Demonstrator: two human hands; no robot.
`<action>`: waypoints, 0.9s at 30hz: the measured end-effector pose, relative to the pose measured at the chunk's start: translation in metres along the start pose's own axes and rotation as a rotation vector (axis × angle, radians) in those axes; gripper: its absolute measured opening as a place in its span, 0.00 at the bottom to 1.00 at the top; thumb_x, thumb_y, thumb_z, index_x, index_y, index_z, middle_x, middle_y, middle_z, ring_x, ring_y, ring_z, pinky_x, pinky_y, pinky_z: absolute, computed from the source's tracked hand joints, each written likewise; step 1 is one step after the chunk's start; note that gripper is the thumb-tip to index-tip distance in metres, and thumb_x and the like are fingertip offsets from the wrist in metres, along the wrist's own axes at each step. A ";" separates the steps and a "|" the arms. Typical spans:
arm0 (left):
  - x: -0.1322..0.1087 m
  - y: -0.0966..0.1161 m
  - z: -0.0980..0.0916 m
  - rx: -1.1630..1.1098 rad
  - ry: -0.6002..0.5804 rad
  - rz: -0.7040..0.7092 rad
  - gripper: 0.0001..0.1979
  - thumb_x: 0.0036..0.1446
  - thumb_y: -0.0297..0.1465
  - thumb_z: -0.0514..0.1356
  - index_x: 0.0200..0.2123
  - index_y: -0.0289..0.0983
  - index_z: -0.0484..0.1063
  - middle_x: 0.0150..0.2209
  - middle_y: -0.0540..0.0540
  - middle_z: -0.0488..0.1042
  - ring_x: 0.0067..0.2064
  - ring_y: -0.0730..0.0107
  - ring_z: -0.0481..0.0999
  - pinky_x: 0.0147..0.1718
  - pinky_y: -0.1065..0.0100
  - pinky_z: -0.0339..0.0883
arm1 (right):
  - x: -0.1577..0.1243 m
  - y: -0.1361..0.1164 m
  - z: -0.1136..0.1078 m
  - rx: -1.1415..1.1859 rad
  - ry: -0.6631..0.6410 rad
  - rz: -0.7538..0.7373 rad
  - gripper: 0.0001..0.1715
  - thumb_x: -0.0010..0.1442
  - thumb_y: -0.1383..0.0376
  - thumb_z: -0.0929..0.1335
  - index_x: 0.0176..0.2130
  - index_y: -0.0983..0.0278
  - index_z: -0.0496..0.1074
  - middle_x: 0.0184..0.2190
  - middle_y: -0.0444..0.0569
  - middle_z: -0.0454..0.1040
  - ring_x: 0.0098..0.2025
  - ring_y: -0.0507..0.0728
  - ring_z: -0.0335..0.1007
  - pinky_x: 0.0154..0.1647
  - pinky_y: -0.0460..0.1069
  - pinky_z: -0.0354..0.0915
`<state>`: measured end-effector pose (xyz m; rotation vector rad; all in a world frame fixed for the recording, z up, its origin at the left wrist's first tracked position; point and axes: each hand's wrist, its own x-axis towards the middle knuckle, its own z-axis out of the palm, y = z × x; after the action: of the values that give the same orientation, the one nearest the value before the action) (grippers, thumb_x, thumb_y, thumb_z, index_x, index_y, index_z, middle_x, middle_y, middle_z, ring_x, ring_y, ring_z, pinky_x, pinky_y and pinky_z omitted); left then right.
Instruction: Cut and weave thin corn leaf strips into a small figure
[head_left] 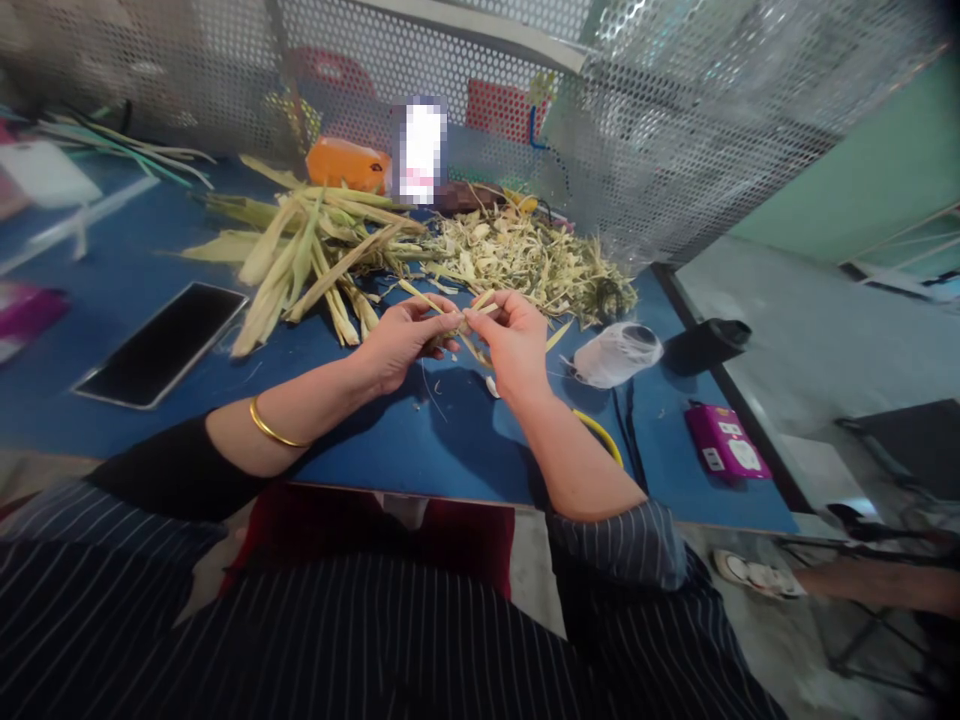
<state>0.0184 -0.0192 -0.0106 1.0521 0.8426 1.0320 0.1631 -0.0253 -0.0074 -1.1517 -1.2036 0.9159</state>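
Above the middle of the blue table, my left hand (411, 337) and my right hand (513, 340) meet fingertip to fingertip. Both are closed in a pinch on a pale strip of corn husk (421, 293), whose ends stick out past the fingers. How the strip is folded between the thumbs is hidden. Just beyond my left hand lies a bundle of long dried corn husks (300, 235). Behind my right hand spreads a heap of small shredded husk pieces (525, 255). A spool of white thread (619, 354) lies to the right of my right hand.
The blue table (420, 455) ends at a perforated metal screen (420, 50). A black phone (161, 343) lies left. To the right are a black cylinder (709, 346), a purple tissue pack (726, 442) and a yellow ring (600, 434). An orange object (346, 164) sits behind the husks.
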 end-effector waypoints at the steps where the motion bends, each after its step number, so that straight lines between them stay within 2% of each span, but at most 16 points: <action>1: 0.000 0.000 0.000 0.006 -0.004 -0.010 0.13 0.47 0.35 0.69 0.32 0.36 0.70 0.29 0.51 0.74 0.25 0.79 0.73 0.24 0.75 0.63 | 0.000 0.000 0.000 0.011 -0.009 0.006 0.07 0.48 0.69 0.71 0.29 0.61 0.68 0.20 0.38 0.67 0.23 0.48 0.64 0.28 0.47 0.62; 6: 0.001 0.004 -0.001 0.018 -0.061 -0.099 0.13 0.45 0.34 0.70 0.30 0.35 0.71 0.28 0.50 0.75 0.22 0.80 0.69 0.24 0.75 0.64 | 0.000 0.000 -0.001 0.069 -0.013 -0.007 0.08 0.47 0.70 0.71 0.28 0.61 0.67 0.20 0.38 0.66 0.22 0.48 0.64 0.28 0.48 0.62; 12: 0.001 0.002 -0.002 -0.028 -0.086 -0.081 0.12 0.44 0.32 0.70 0.31 0.34 0.73 0.29 0.49 0.76 0.26 0.80 0.71 0.29 0.75 0.67 | 0.002 0.003 -0.004 -0.003 -0.031 0.004 0.08 0.49 0.69 0.70 0.30 0.61 0.67 0.21 0.38 0.64 0.23 0.48 0.61 0.29 0.47 0.61; 14: 0.001 0.002 -0.002 -0.020 -0.063 -0.080 0.10 0.44 0.30 0.69 0.29 0.34 0.72 0.28 0.49 0.76 0.25 0.80 0.70 0.28 0.75 0.66 | 0.004 0.003 -0.006 -0.040 -0.081 0.015 0.08 0.49 0.69 0.71 0.31 0.62 0.68 0.21 0.38 0.64 0.24 0.48 0.59 0.29 0.47 0.60; 17: 0.001 0.004 -0.001 -0.021 -0.018 -0.116 0.09 0.44 0.28 0.68 0.28 0.34 0.71 0.26 0.49 0.76 0.24 0.80 0.69 0.25 0.75 0.64 | 0.008 -0.001 -0.013 -0.114 -0.221 -0.009 0.07 0.50 0.68 0.70 0.33 0.62 0.70 0.21 0.38 0.65 0.24 0.48 0.60 0.29 0.47 0.60; 21: 0.001 0.008 -0.002 -0.015 0.012 -0.150 0.07 0.42 0.26 0.67 0.25 0.33 0.71 0.24 0.49 0.74 0.22 0.81 0.67 0.23 0.76 0.62 | 0.014 -0.009 -0.023 -0.309 -0.388 -0.169 0.05 0.52 0.68 0.70 0.33 0.62 0.74 0.25 0.41 0.71 0.27 0.50 0.63 0.32 0.48 0.61; 24: 0.001 0.010 -0.003 0.007 0.001 -0.164 0.07 0.42 0.27 0.67 0.25 0.33 0.71 0.24 0.49 0.74 0.21 0.80 0.67 0.22 0.75 0.62 | 0.015 -0.012 -0.029 -0.444 -0.419 -0.215 0.04 0.52 0.66 0.70 0.33 0.63 0.76 0.24 0.42 0.73 0.25 0.49 0.63 0.30 0.48 0.60; 27: 0.001 0.010 -0.004 0.021 -0.005 -0.161 0.08 0.41 0.28 0.68 0.24 0.33 0.71 0.24 0.49 0.74 0.21 0.80 0.67 0.22 0.75 0.63 | 0.014 -0.012 -0.031 -0.465 -0.433 -0.203 0.05 0.54 0.65 0.70 0.33 0.63 0.76 0.24 0.43 0.74 0.25 0.51 0.66 0.30 0.48 0.61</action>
<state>0.0126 -0.0159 -0.0020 0.9871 0.9208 0.8862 0.1951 -0.0192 0.0082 -1.1923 -1.9248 0.7702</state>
